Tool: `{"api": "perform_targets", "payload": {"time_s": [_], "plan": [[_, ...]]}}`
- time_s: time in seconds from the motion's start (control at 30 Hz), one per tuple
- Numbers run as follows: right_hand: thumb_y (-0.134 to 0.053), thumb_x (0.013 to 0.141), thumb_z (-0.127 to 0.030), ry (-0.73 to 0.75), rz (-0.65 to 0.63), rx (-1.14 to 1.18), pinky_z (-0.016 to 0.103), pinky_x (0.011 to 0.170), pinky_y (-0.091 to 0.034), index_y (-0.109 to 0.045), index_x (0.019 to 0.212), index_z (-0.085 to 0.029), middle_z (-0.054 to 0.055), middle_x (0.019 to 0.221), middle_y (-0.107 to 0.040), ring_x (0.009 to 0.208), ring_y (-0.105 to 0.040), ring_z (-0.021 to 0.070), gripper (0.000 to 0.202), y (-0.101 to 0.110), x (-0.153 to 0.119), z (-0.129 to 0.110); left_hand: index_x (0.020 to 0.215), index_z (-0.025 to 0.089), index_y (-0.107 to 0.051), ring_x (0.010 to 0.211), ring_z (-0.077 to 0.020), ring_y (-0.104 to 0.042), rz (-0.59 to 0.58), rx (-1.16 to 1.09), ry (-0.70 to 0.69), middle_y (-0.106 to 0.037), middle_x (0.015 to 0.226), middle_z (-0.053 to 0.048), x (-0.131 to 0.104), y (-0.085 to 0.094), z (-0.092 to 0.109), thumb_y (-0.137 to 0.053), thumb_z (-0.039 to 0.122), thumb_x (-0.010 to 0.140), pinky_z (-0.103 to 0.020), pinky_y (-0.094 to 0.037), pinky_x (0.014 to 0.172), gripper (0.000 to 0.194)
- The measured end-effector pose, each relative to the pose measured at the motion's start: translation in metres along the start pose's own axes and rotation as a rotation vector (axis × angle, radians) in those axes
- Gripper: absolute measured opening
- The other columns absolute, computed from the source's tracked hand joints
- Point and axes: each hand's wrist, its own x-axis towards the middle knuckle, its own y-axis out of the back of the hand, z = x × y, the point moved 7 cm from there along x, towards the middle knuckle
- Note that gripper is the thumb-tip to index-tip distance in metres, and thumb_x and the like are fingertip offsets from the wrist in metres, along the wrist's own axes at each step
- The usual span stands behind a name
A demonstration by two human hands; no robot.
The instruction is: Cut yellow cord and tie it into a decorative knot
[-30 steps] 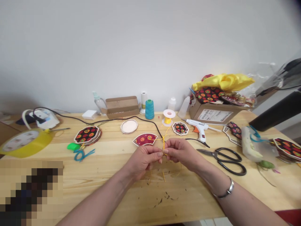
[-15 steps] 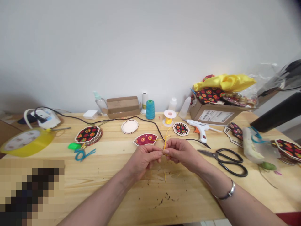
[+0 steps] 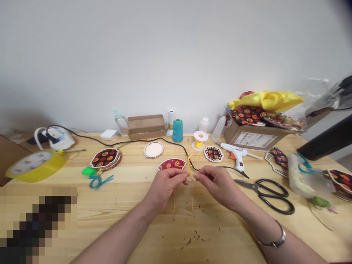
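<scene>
At eleven o'clock my left hand [image 3: 166, 187] pinches the yellow braided cord [image 3: 188, 165] low down; the cord stands at twelve. At one, my right hand [image 3: 220, 185] seems to grip a loose strand [image 3: 191, 178]. I judge this mid-knotting; next calls for even tension.

Up on the person's head rides the one camera, facing forward and tipped down across the table [image 3: 132, 234], with the pale wall [image 3: 176, 55] taking roughly the top half. Left hand [image 3: 166, 185] and right hand [image 3: 217, 183] sit just below centre, nearer than that wall, and the wide sweep runs from a yellow tape roll [image 3: 51, 170] near the left edge to a black cylinder [image 3: 328, 135] at the right.
</scene>
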Motion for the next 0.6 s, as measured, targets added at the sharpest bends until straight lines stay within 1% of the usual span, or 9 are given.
{"api": "perform_targets", "payload": {"time_s": [0.07, 0.17, 0.23, 0.3, 0.37, 0.43, 0.5, 0.53, 0.6], "plan": [[-0.048, 0.085, -0.038, 0.049, 0.006, 0.018, 0.023, 0.048, -0.030, -0.058, 0.066, -0.018, -0.001, 0.056, -0.052, 0.052, -0.041, 0.0103, 0.029, -0.003, -0.004, -0.006, 0.066, 0.016, -0.071, 0.053, -0.0091, -0.049, -0.010, -0.011, -0.035, -0.065, 0.059, 0.000, 0.000, -0.002, 0.002, -0.067, 0.028, 0.068, -0.021, -0.037, 0.056, 0.013], [-0.042, 0.089, -0.031, 0.195, -0.001, -0.046, 0.024, 0.054, -0.034, -0.060, 0.080, -0.020, 0.001, 0.066, -0.061, 0.056, -0.050, 0.0118, 0.023, -0.011, -0.012, -0.020, 0.068, 0.016, -0.071, 0.067, -0.0138, -0.056, -0.021, -0.058, -0.038, -0.067, 0.064, -0.002, 0.001, -0.003, -0.001, -0.068, 0.028, 0.067, -0.024, -0.040, 0.069, 0.013], [-0.038, 0.091, -0.024, 0.321, -0.015, -0.203, 0.025, 0.055, -0.035, -0.058, 0.085, -0.019, 0.004, 0.070, -0.063, 0.058, -0.053, 0.0130, 0.022, -0.022, -0.020, -0.028, 0.071, 0.016, -0.071, 0.067, -0.0143, -0.057, -0.019, -0.102, 0.005, -0.068, 0.066, -0.002, 0.001, -0.003, -0.006, -0.069, 0.028, 0.066, -0.025, -0.041, 0.068, 0.014], [-0.036, 0.089, -0.016, 0.469, -0.031, -0.407, 0.026, 0.051, -0.032, -0.054, 0.086, -0.016, 0.005, 0.069, -0.063, 0.056, -0.053, 0.0143, 0.019, -0.034, -0.028, -0.034, 0.070, 0.015, -0.071, 0.064, -0.0137, -0.057, -0.027, -0.148, 0.043, -0.068, 0.067, -0.003, 0.002, -0.003, -0.010, -0.069, 0.029, 0.066, -0.024, -0.042, 0.063, 0.015], [-0.035, 0.084, -0.008, 0.616, -0.034, -0.584, 0.027, 0.048, -0.029, -0.052, 0.086, -0.015, 0.005, 0.066, -0.061, 0.053, -0.050, 0.0151, 0.019, -0.046, -0.035, -0.037, 0.069, 0.014, -0.069, 0.052, -0.0091, -0.051, -0.036, -0.180, 0.076, -0.068, 0.065, -0.003, 0.001, -0.004, -0.012, -0.069, 0.029, 0.066, -0.020, -0.038, 0.051, 0.016], [-0.034, 0.079, -0.002, 0.724, -0.031, -0.706, 0.028, 0.046, -0.027, -0.052, 0.085, -0.014, 0.005, 0.065, -0.059, 0.052, -0.048, 0.0155, 0.022, -0.054, -0.041, -0.039, 0.068, 0.013, -0.067, 0.039, -0.0026, -0.036, -0.030, -0.205, 0.102, -0.066, 0.062, -0.002, 0.001, -0.004, -0.013, -0.069, 0.029, 0.066, -0.017, -0.026, 0.039, 0.016], [-0.034, 0.077, -0.001, 0.776, -0.030, -0.778, 0.029, 0.046, -0.027, -0.052, 0.083, -0.014, 0.005, 0.066, -0.057, 0.052, -0.047, 0.0156, 0.023, -0.057, -0.043, -0.040, 0.069, 0.013, -0.065, 0.034, 0.0005, -0.023, -0.028, -0.242, 0.118, -0.064, 0.059, 0.000, 0.001, -0.004, -0.014, -0.069, 0.028, 0.066, -0.016, -0.014, 0.035, 0.017], [-0.034, 0.078, -0.001, 0.786, -0.029, -0.799, 0.029, 0.046, -0.028, -0.052, 0.082, -0.014, 0.005, 0.065, -0.057, 0.052, -0.046, 0.0155, 0.022, -0.057, -0.043, -0.041, 0.070, 0.013, -0.065, 0.034, 0.0009, -0.021, -0.029, -0.263, 0.126, -0.063, 0.058, 0.001, 0.000, -0.005, -0.014, -0.069, 0.029, 0.065, -0.016, -0.012, 0.034, 0.017], [-0.036, 0.080, -0.004, 0.802, -0.033, -0.793, 0.029, 0.047, -0.029, -0.053, 0.081, -0.015, 0.005, 0.064, -0.057, 0.052, -0.045, 0.0149, 0.020, -0.054, -0.043, -0.044, 0.071, 0.013, -0.063, 0.034, 0.0007, -0.022, -0.019, -0.293, 0.144, -0.059, 0.053, 0.002, 0.000, -0.005, -0.014, -0.070, 0.029, 0.064, -0.016, -0.012, 0.034, 0.019]]}}
